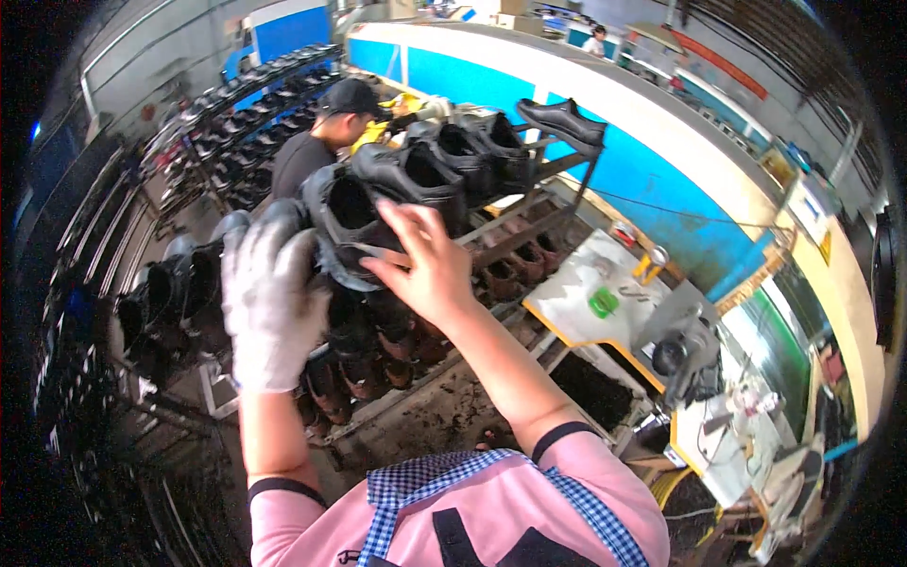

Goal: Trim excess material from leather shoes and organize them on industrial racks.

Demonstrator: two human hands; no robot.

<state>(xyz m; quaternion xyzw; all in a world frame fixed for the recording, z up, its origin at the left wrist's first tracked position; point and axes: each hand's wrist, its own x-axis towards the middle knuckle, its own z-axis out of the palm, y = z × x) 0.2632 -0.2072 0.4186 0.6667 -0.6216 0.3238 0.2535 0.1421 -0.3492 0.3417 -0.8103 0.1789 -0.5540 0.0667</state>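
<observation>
My left hand, in a white glove, is raised at the left of a black shoe, fingers stretched out and blurred by motion; nothing shows in it. The black shoe sits at the near end of a rack row, its opening facing up. At its right side is my bare right hand, thumb and fingers spread apart. A thin pale strip shows by the thumb; I cannot make out what it is. Further black shoes stand in line behind, and more black shoes stand at the left.
Brown shoes fill a lower tier of the metal rack. A co-worker in a dark cap is beyond the row. At the right stands a white worktable with a green object. A blue and white partition runs behind.
</observation>
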